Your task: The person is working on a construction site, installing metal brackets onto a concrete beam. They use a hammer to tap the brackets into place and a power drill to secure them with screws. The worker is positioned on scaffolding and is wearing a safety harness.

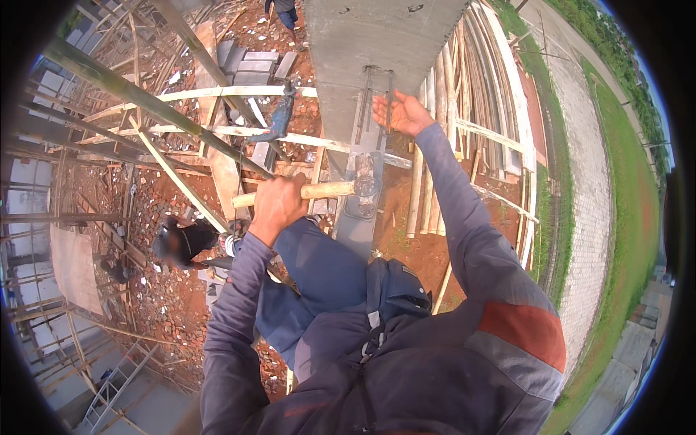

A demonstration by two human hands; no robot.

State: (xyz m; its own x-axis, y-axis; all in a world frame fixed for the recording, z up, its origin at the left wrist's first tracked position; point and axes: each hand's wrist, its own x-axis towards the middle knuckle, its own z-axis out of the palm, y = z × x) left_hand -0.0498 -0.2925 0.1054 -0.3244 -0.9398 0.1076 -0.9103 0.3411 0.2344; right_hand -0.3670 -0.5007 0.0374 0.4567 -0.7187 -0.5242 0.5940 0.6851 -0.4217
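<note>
My left hand (281, 204) is closed around the wooden handle of a hammer (322, 191). Its blocky grey head (367, 186) is at the narrow near part of a grey concrete beam (351, 232); whether it touches the surface I cannot tell. Farther up, my right hand (403, 113) is palm up with its fingers apart, right beside thin steel rods (368, 109) that stick out of the concrete. One rod passes by its fingers, and no grip on it shows. Below the hammer are my legs in blue trousers and a dark waist bag (399, 288).
Bamboo poles (156, 101) and timber battens (283, 138) cross at left, above rubble-strewn ground far below. Long boards (482, 87) are stacked at right. A person in dark clothes (190, 241) is below left; another person (284, 14) is at the top. A ladder (112, 384) leans at lower left.
</note>
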